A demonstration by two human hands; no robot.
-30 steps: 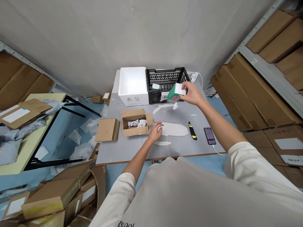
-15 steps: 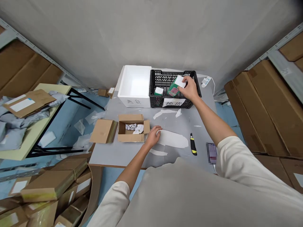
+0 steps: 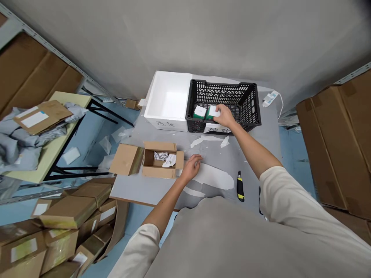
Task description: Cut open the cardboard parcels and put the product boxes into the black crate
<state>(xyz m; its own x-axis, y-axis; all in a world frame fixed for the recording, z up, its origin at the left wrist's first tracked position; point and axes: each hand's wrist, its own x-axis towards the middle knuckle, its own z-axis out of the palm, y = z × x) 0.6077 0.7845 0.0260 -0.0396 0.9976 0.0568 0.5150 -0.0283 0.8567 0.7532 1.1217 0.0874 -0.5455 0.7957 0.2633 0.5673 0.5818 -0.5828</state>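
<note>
My right hand (image 3: 224, 117) reaches into the black plastic crate (image 3: 249, 108) at the back of the grey table (image 3: 261, 146). Its fingers are closed on a green box with a white top (image 3: 213, 112), set down beside a second green and white box (image 3: 199, 112) inside the crate. My left hand (image 3: 191, 166) rests on the table with fingers loosely curled, holding nothing, just right of an open cardboard box (image 3: 160, 164) with crumpled paper in it.
A white foam box (image 3: 169, 100) stands left of the crate. A yellow and black utility knife (image 3: 240, 186) lies near the table's front edge. Cardboard boxes pile on the floor at left (image 3: 66, 216) and on shelves at right (image 3: 336, 135). A power strip (image 3: 269, 99) lies behind the crate.
My right hand carried the green box from above the crate's front down into the crate, beside the other box. My left hand stayed by the cardboard box. The view shifted.
</note>
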